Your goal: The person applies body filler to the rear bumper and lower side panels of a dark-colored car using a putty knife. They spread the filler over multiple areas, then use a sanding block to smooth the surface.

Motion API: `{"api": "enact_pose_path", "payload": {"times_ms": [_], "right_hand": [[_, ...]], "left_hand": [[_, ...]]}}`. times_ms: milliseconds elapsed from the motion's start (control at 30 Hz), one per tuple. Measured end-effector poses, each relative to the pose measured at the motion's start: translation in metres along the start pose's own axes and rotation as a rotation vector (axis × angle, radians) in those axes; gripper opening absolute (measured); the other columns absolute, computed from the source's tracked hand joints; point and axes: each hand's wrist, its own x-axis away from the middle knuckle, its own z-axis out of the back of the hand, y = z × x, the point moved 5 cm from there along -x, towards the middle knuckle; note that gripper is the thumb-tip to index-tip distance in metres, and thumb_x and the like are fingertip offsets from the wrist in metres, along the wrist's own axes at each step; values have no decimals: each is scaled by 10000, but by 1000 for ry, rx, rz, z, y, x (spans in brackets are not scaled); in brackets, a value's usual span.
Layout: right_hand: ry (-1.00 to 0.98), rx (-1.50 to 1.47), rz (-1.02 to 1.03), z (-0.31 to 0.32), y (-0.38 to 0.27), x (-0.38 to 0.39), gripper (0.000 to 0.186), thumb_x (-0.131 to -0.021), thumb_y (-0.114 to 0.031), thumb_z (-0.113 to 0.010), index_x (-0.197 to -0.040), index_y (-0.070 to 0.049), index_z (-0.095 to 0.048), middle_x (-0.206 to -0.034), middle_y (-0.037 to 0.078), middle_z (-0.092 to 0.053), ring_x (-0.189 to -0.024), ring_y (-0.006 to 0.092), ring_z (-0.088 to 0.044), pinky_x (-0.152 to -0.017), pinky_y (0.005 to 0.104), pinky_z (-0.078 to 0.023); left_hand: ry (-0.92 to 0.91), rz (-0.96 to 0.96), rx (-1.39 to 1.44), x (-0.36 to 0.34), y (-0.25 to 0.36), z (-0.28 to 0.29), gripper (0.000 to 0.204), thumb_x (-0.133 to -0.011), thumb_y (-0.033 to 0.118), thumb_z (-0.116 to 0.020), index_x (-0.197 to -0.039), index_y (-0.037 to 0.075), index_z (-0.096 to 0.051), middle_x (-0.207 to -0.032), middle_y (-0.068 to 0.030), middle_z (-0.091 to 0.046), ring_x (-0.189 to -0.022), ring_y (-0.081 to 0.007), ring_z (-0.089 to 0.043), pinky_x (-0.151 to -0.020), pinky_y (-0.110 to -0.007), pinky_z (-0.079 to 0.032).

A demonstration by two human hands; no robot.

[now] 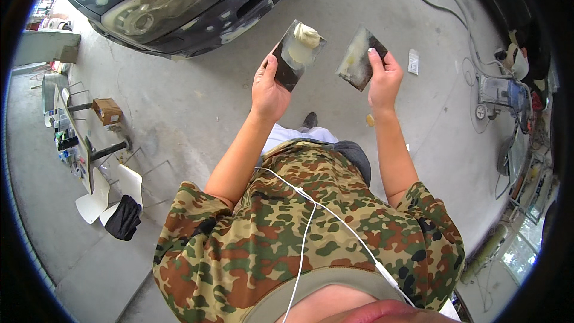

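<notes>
My left hand (272,91) grips a dark flat plate (288,75) by its lower edge, thumb on top. A mound of cream-coloured filler paste (307,36) sits on the plate's far end, with a smear of it below. To the right, my right hand (383,78) is closed on a second dark rectangular spreader (361,60), its thumb lying over the face. Pale, dried-looking residue coats much of that spreader. The two pieces are held apart, above the floor in front of me.
Ahead on the left stands a dark car front (179,15) with pale patches on its bumper. A long table (75,143), a cardboard box (106,111) and white chairs (94,197) are at left. A hose (445,9) and a blue wheeled machine (501,97) stand right.
</notes>
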Motion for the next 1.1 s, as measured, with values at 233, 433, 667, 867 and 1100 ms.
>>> {"api": "enact_pose_path", "payload": {"times_ms": [233,433,667,867,1100], "right_hand": [[-125,324,394,-56,-61,28,221,-896,-57,-649,-1104,4,-690,-937,117,-679,-727,167,-616,-650,277,-503],[-101,390,469,-81,-66,29,225,-887,-26,-646,-1106,2,-689,-970,126,-699,-712,204,-643,-622,298,-517],[-179,356,445,-89,-56,29,217,-879,-31,-657,-1090,-8,-701,-951,119,-710,-690,179,-632,-605,284,-505],[-170,51,36,-39,-34,4,187,-922,-28,-625,-1091,3,-699,-938,10,-693,-778,54,-584,-693,235,-495],[23,-258,-179,53,7,-82,244,-946,-35,-592,-1165,57,-648,-1036,56,-686,-904,104,-624,-833,259,-511]], "left_hand": [[2,-110,-98,-9,-4,-28,449,-1062,246,-434,-1398,-51,-454,-1358,-136,-561,-1242,-223,-549,-1081,-378,-428],[14,-165,-159,-8,-10,-23,455,-1067,213,-427,-1421,-72,-417,-1370,-151,-541,-1261,-219,-530,-1087,-360,-420],[-38,-254,-586,-8,-1,-27,483,-1056,259,-478,-1417,-61,-457,-1358,-119,-554,-1216,-154,-524,-1049,-283,-403],[-12,-286,-478,-29,17,-57,459,-1068,234,-430,-1430,-48,-429,-1362,-145,-545,-1228,-220,-546,-1062,-352,-426],[91,-176,-251,-19,14,-99,478,-1063,282,-433,-1421,-35,-428,-1412,-124,-516,-1285,-238,-500,-1101,-380,-360]]}}
